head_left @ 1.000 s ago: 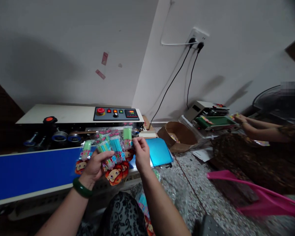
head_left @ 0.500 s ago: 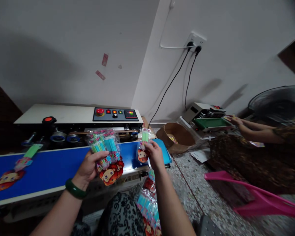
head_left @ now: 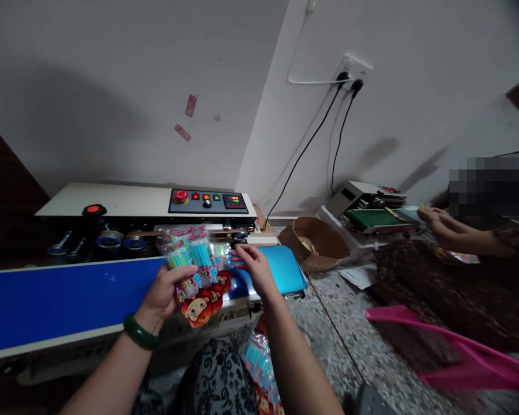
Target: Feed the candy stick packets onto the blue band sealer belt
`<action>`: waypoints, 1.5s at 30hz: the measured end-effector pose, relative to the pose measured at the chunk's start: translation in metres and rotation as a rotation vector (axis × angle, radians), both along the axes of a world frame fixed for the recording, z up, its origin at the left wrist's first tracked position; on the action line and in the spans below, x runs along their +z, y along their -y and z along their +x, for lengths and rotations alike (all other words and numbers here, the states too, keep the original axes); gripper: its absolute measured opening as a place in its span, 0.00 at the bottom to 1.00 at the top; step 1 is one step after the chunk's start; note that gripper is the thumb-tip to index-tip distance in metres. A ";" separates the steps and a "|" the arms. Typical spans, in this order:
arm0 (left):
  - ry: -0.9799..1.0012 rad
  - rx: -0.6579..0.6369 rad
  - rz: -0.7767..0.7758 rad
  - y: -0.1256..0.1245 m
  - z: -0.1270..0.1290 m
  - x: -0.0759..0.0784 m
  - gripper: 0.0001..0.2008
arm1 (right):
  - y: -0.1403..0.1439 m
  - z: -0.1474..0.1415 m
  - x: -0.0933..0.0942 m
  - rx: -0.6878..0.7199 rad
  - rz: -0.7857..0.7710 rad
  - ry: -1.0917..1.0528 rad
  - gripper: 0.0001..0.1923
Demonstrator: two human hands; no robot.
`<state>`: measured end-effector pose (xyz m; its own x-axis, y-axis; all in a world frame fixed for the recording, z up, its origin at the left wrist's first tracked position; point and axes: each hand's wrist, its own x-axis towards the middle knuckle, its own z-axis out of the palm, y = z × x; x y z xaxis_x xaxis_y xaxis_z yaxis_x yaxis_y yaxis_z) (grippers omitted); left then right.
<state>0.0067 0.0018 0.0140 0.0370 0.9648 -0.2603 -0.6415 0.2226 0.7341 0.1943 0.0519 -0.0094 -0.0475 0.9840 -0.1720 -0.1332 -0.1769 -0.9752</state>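
My left hand is closed on a fanned bunch of clear plastic packets, holding blue and green sticks and printed with red-haired cartoon faces. The bunch is over the blue conveyor belt of a band sealing machine. Just right of the bunch, my right hand has its fingers stretched out and apart. Its fingertips are close to another packet, which is partly hidden behind the bunch; whether they touch it I cannot tell.
Below my right forearm, a clear bin contains more packets. A cardboard box stands right of the belt. Farther right, a co-worker's hands are at a second sealer with a green belt. A pink stool is on the speckled floor.
My right hand has moved left with its packet toward the bunch, and its fingers have opened. The packet on the belt's left part has gone out of view. My view has shifted slightly.
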 end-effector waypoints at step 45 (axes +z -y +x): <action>-0.104 -0.057 0.018 0.002 0.008 -0.006 0.22 | 0.028 -0.025 0.015 0.061 0.048 -0.133 0.12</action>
